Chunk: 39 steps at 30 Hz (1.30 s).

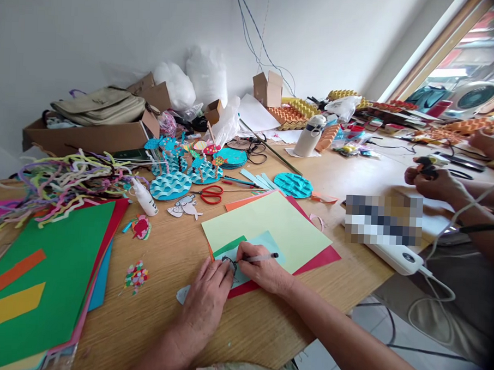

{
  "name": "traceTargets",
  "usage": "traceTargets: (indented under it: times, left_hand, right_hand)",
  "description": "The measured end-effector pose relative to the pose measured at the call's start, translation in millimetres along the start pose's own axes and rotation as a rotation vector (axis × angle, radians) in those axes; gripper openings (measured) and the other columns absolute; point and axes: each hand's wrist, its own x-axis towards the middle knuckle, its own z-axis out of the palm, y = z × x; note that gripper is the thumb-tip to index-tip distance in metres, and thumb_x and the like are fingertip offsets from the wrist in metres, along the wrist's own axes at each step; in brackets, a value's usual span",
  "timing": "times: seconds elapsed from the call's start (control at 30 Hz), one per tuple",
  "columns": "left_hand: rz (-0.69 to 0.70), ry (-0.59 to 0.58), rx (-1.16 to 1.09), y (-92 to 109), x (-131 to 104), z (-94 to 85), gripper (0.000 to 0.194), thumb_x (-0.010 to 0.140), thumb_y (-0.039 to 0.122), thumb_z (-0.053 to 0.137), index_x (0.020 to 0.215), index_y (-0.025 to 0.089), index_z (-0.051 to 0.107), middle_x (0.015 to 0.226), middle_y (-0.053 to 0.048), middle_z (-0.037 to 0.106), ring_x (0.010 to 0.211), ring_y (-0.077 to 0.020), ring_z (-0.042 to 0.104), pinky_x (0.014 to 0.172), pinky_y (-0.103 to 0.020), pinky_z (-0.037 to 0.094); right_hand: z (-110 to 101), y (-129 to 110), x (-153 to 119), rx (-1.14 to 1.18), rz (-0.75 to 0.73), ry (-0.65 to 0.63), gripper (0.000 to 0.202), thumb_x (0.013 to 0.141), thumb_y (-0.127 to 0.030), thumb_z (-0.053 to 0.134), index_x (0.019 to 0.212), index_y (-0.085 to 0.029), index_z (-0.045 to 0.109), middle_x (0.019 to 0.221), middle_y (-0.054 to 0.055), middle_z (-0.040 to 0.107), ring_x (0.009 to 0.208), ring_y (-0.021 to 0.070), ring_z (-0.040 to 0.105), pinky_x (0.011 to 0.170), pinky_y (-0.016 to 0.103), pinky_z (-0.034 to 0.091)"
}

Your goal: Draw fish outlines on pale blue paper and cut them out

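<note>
My right hand (263,268) grips a pen (263,257) with a translucent barrel and dark end. Its tip rests at dark curved lines on light blue paper (271,245). Beside it my left hand (209,290) lies flat, fingers together and pressing on the same paper; a small dark-outlined piece at its fingertips is partly hidden. Beneath are a pale green sheet (265,218) and red paper (319,259). Fish-shaped paper cutouts (185,207) lie just beyond, near red-handled scissors (211,194).
Coloured sheets (63,264) and pipe cleaners (79,183) cover the left, beside a glue bottle (145,198). Blue paper discs (171,186) with upright fish stand behind. A white bottle (310,136) is farther back. A power strip (403,257) and another person's hands (439,182) are at right.
</note>
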Motion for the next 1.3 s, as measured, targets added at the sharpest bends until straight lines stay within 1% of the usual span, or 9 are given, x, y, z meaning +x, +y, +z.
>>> traceTargets:
  times: [0.13, 0.27, 0.43, 0.63, 1.0, 1.17, 1.3]
  left_hand:
    - [-0.001, -0.001, -0.009, -1, 0, 1.2, 0.037, 0.088, 0.006, 0.033, 0.114, 0.018, 0.056, 0.116, -0.004, 0.061, 0.108, -0.0201, 0.052, 0.1, -0.041, 0.037]
    - [0.003, -0.007, -0.006, -1, 0, 1.6, 0.039, 0.088, 0.006, 0.033, 0.118, 0.019, 0.054, 0.117, -0.004, 0.061, 0.109, -0.02, 0.052, 0.1, -0.041, 0.038]
    - [0.0, -0.023, -0.009, -2, -1, 2.5, 0.038, 0.088, 0.007, 0.035, 0.12, 0.018, 0.052, 0.118, -0.005, 0.06, 0.11, -0.0202, 0.051, 0.1, -0.042, 0.038]
    - [-0.002, -0.037, -0.021, -1, 0, 0.9, 0.038, 0.088, 0.007, 0.036, 0.12, 0.019, 0.052, 0.119, -0.005, 0.059, 0.111, -0.0208, 0.051, 0.1, -0.043, 0.038]
    - [-0.009, -0.035, -0.043, -1, 1, -1.1, 0.036, 0.089, 0.008, 0.034, 0.117, 0.017, 0.054, 0.118, -0.007, 0.06, 0.11, -0.0215, 0.051, 0.1, -0.043, 0.038]
    - [-0.006, -0.02, -0.028, -1, 0, -1.7, 0.036, 0.09, 0.009, 0.032, 0.118, 0.017, 0.054, 0.117, -0.006, 0.06, 0.109, -0.0215, 0.052, 0.099, -0.044, 0.038]
    - [0.003, -0.006, -0.011, -1, 0, -0.7, 0.036, 0.09, 0.009, 0.032, 0.117, 0.018, 0.055, 0.117, -0.006, 0.06, 0.109, -0.0209, 0.052, 0.099, -0.043, 0.038]
  right_hand:
    - [1, -5, 6, 0.076, -0.003, 0.069, 0.013, 0.065, -0.006, 0.042, 0.067, -0.019, 0.046, 0.054, -0.006, 0.043, 0.049, 0.0086, 0.035, 0.048, 0.019, 0.03]
    - [8, -5, 11, 0.058, -0.018, 0.043, 0.013, 0.065, -0.006, 0.043, 0.065, -0.019, 0.045, 0.054, -0.006, 0.044, 0.048, 0.0083, 0.035, 0.049, 0.019, 0.031]
    - [12, -4, 12, 0.046, -0.018, 0.065, 0.015, 0.065, -0.004, 0.043, 0.065, -0.019, 0.044, 0.053, -0.007, 0.043, 0.048, 0.0079, 0.036, 0.049, 0.018, 0.031]
    - [10, -7, 11, 0.022, 0.004, 0.055, 0.016, 0.065, -0.003, 0.043, 0.065, -0.019, 0.044, 0.053, -0.007, 0.043, 0.048, 0.0078, 0.035, 0.048, 0.018, 0.031]
    - [10, -6, 13, -0.039, 0.018, 0.038, 0.015, 0.065, -0.004, 0.045, 0.065, -0.019, 0.046, 0.054, -0.006, 0.045, 0.049, 0.0086, 0.039, 0.051, 0.019, 0.032]
    - [6, -7, 8, -0.023, 0.022, 0.019, 0.016, 0.064, -0.003, 0.044, 0.066, -0.019, 0.045, 0.052, -0.007, 0.041, 0.048, 0.0081, 0.034, 0.05, 0.019, 0.03]
    - [3, -5, 1, -0.017, 0.018, 0.019, 0.015, 0.065, -0.003, 0.043, 0.066, -0.019, 0.045, 0.054, -0.007, 0.042, 0.049, 0.0081, 0.034, 0.05, 0.019, 0.03]
